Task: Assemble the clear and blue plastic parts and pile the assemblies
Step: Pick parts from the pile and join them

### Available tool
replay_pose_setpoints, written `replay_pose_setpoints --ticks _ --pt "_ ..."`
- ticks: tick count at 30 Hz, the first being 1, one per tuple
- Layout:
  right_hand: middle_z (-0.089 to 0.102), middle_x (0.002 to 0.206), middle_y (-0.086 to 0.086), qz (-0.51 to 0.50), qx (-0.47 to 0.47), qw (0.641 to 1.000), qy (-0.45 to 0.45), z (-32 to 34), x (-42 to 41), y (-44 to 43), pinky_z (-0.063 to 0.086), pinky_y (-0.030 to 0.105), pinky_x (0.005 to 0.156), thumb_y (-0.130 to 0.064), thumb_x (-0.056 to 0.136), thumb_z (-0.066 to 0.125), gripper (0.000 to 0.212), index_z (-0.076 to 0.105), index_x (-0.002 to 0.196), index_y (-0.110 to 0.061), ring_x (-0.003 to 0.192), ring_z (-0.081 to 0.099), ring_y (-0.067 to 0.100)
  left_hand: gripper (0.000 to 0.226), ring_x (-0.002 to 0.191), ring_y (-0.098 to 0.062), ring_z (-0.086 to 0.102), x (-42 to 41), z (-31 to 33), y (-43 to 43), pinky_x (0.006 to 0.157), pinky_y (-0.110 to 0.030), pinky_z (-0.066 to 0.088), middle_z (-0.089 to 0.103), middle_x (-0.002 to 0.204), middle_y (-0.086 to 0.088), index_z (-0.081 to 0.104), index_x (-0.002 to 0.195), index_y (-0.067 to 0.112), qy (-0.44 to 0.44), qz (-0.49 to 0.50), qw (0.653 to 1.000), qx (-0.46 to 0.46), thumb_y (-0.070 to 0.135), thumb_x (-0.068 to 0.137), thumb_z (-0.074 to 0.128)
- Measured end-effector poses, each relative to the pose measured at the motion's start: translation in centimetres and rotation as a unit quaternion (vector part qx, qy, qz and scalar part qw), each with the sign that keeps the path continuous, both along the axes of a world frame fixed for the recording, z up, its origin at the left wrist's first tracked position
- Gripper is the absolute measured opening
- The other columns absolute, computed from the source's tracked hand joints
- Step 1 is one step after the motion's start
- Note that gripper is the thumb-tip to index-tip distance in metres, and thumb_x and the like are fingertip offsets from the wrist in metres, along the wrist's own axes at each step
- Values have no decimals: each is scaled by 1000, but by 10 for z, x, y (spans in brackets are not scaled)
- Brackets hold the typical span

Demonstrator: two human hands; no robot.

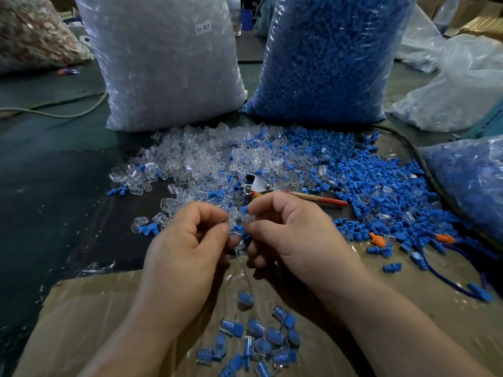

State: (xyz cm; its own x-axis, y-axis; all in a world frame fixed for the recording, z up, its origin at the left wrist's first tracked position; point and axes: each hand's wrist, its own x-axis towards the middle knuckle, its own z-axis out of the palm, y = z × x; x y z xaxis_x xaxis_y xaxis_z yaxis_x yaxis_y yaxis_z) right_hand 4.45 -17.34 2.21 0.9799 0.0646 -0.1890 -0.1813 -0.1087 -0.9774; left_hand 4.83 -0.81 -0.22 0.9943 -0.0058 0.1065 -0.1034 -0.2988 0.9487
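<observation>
Lying nearest, the pile (255, 346) sits on cardboard (81, 308). Above it the left hand (187, 240) pinches a clear part (234, 219), the right hand (294, 235) pinches a blue plug (245, 210), almost touching. A skewed push could likely jam the plug or drop it into the loose heap (206, 156) beyond.

We see red-handled pliers (261, 186), maybe cutters, lying in the middle, two orange plugs (377, 239) to their right, a grey cable (68, 115) far left, cardboard (81, 308) up front.

Dim light falls on a dark green mat (54, 186), a cardboard sheet (81, 308) and a pale cable (68, 114).
</observation>
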Motion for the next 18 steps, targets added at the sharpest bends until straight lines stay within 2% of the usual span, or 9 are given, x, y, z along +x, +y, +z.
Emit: replay_pose_setpoints --ticks 2,4,7,12,16,18 --pt "71 77 2 1 -82 996 -45 -2 1 0 58 29 57 -10 93 63 24 63 104 -31 58 69 17 30 71 -3 73 -1 0 0 57 -14 56 73 84 14 64 89 45 -10 15 1000 0 16 93 66" --pt "69 84 -5 -7 -116 991 -70 -1 1 0 60 30 58 -10 93 63 33 58 111 -37 63 70 15 30 70 -4 73 0 1 2 55 -18 58 73 84 13 63 92 47 -20 26 999 -4 17 92 66" --pt "71 83 -1 -28 -64 996 -47 3 -2 -3 59 27 57 -8 92 65 25 63 102 -31 67 72 16 35 73 -4 72 0 2 5 55 -17 56 72 87 15 63 100 50 -24 22 999 -6 16 94 65" --pt "73 82 18 -22 101 995 7 7 -5 -4 60 36 61 5 89 63 20 68 98 -12 71 72 22 31 69 -7 72 -2 4 4 53 -15 54 73 82 8 66 91 44 -21 28 999 -35 13 94 66" --pt "72 77 10 -8 105 994 2 7 -5 -1 60 35 65 -3 98 53 17 64 106 -13 66 69 24 28 63 -9 71 -2 7 5 51 -16 53 74 78 2 69 88 40 3 22 997 -73 13 93 66" --pt "68 75 4 1 112 994 9 7 -6 0 58 33 60 -6 101 48 19 63 108 -14 62 66 23 26 62 -12 70 -3 7 7 49 -19 53 74 77 -1 70 89 39 21 18 995 -96 13 93 66"
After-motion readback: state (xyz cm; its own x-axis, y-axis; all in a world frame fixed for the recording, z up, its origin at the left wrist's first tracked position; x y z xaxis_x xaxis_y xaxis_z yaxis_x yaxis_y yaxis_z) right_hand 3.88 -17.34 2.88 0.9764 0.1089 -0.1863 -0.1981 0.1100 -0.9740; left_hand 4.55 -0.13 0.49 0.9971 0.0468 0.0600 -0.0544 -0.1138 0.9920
